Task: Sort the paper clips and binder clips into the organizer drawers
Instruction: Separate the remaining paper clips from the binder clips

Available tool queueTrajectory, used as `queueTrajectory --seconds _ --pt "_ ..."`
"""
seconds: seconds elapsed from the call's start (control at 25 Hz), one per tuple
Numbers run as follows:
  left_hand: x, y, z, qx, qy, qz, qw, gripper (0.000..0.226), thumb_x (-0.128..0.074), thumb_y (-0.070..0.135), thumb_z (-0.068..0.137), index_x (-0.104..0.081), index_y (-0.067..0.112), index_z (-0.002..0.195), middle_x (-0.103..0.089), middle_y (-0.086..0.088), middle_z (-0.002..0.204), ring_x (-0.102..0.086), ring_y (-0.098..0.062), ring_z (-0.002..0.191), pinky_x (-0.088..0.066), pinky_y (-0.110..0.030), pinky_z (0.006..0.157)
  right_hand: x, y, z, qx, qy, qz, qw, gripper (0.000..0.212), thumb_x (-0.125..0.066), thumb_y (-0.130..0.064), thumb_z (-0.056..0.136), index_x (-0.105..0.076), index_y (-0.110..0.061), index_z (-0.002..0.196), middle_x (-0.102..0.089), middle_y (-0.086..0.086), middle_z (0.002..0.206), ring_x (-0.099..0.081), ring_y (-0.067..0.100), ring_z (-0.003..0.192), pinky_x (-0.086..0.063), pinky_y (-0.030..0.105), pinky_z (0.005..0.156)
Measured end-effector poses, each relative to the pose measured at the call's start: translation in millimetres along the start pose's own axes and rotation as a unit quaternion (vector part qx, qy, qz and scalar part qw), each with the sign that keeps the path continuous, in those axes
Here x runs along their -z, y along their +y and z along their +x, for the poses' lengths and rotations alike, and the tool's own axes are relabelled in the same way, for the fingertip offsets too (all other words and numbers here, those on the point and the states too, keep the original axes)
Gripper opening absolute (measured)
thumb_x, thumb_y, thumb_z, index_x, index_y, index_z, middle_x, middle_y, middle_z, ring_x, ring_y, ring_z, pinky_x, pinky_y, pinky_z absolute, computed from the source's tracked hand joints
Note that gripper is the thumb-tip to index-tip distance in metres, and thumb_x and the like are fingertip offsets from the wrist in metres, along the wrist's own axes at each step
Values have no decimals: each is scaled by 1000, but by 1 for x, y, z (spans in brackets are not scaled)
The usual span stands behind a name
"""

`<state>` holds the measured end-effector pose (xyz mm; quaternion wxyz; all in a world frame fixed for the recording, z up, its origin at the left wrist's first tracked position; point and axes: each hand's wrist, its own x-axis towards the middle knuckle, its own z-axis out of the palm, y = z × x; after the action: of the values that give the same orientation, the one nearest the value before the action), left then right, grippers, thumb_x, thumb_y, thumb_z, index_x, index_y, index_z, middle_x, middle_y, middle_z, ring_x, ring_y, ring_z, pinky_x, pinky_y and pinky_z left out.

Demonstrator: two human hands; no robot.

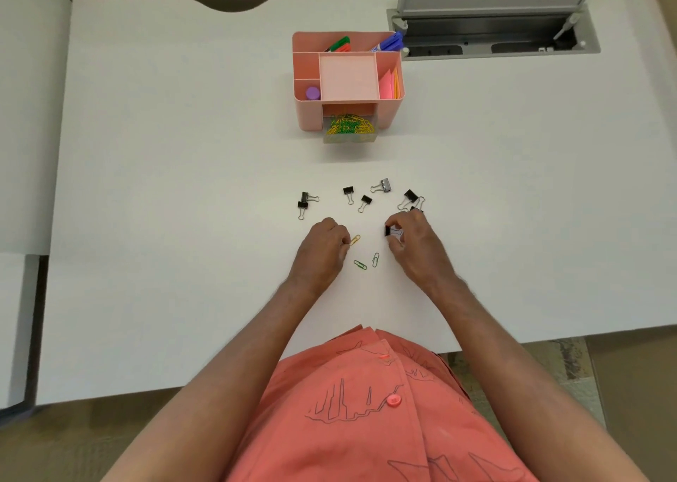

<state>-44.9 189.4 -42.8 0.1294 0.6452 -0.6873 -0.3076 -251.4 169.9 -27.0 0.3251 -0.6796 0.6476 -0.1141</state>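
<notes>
My left hand (324, 245) pinches a yellow paper clip (354, 240) and my right hand (414, 241) a black binder clip (388, 230), both well short of the pink organizer (391, 113).

- White table (165, 188): wide bare stretches left and right of the working area; open passage there.
- Pink plastic organizer (388, 115), far centre: its clear pulled-out drawer (350, 138), heaped with yellow and green paper clips (350, 125), juts toward the person.
- Bare strip between drawer front and the scattered black binder clips (348, 191): unobstructed.
- Binder clips form a loose arc just beyond both hands, with gaps between them.
- Two green paper clips (367, 262) lie between the hands.
- Grey open cable hatch (494, 27), far right, stands beside the organizer.
</notes>
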Motion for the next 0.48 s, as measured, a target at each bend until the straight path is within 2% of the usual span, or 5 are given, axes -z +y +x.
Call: queueTrajectory --seconds 0.2,0.32,0.4,0.48 --pt "-2 5 -6 9 10 -33 999 16 -60 5 93 -64 12 108 -57 -4 108 -56 -23 95 -47 -32 73 -3 2 -7 -4 36 -9 999 26 -63 -10 93 -57 -21 116 -51 -1 116 -61 21 86 -54 37 74" --pt "-2 3 -12 47 46 -43 997 22 -64 8 93 -58 13 114 -53 -4 113 -56 -24 94 -51 -38 76 -14 -3 -22 -25 45 -11 999 16 -65 -21 92 -56 -20 105 -53 -2 103 -59 20 78 -52 37 69" --pt "-1 0 -13 90 71 -39 993 26 -67 14 93 -57 12 117 -55 -6 114 -55 -26 101 -51 -40 82 -24 -9 -31 -46 19 -35 998 18 -67 -32 92 -58 -19 100 -56 -2 99 -59 20 82 -50 37 71" --pt "1 2 -10 111 71 -28 991 24 -67 18 94 -59 10 115 -57 -7 114 -55 -27 104 -49 -39 83 -30 -13 -33 -58 4 -49 997 19 -67 -35 93 -61 -18 100 -61 -1 100 -60 20 88 -52 38 75"
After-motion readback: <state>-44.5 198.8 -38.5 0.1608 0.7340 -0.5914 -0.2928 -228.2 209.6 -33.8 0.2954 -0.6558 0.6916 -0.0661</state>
